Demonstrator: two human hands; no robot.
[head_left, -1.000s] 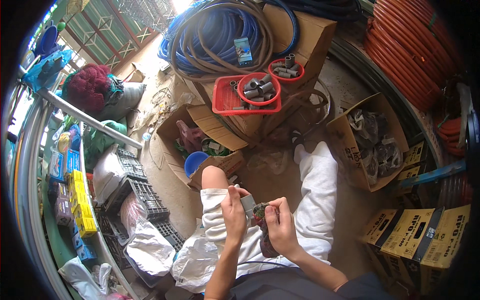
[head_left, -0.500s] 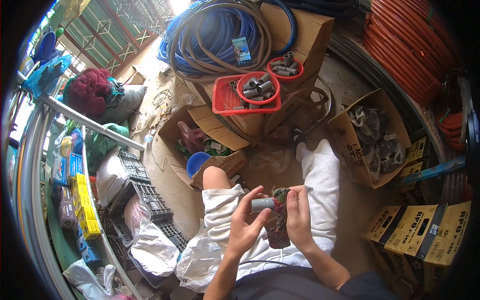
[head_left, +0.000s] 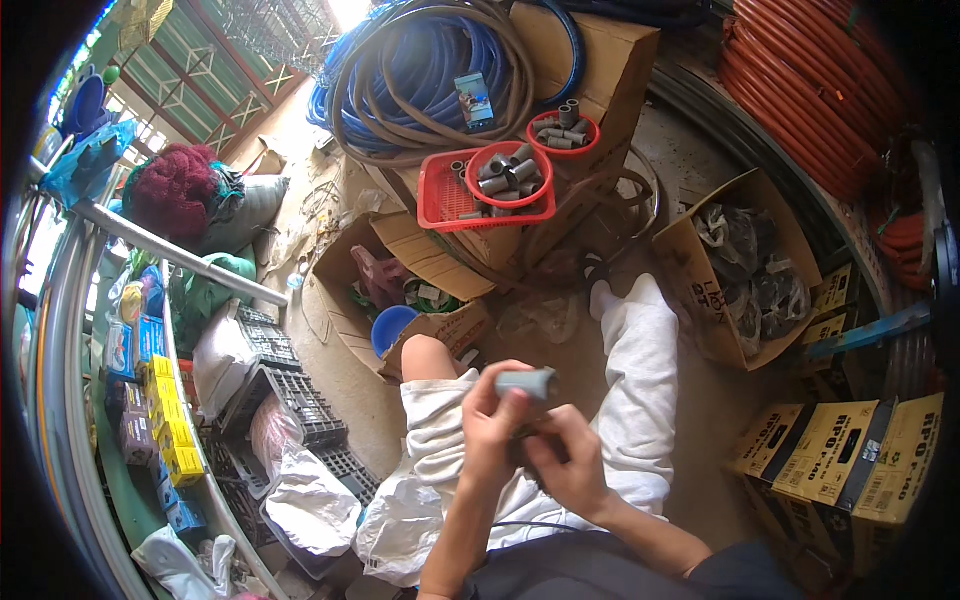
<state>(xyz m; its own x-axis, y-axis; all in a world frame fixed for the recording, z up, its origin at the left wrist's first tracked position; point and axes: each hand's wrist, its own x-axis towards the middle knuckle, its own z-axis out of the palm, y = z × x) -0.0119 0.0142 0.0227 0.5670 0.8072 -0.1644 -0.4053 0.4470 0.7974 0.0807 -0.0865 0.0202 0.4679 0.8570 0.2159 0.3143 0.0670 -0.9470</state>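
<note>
In front of my lap, my left hand (head_left: 487,425) is closed around a short grey plastic pipe fitting (head_left: 522,382), which lies sideways with its open end toward the right. My right hand (head_left: 572,462) is just below and to the right, its fingers curled on a dark, crumpled rag (head_left: 522,452). That cloth sits between both hands, under the fitting, and is mostly covered by the fingers. Beyond my knees, a round red basket (head_left: 548,190) of similar grey fittings rests on a rectangular red basket (head_left: 440,215); another red basket (head_left: 592,146) holds more.
Coiled blue hose (head_left: 400,75) and a phone (head_left: 475,100) lie behind the baskets. Open cardboard boxes stand at left (head_left: 335,290) and right (head_left: 690,260). Black crates (head_left: 300,400) and a shelf of small boxes (head_left: 165,400) line my left; stacked cartons (head_left: 810,450) are at right.
My left hand has turned and lifted the grey fitting slightly. The rag has come off its end and now sits lower, as my right hand moved down and left.
</note>
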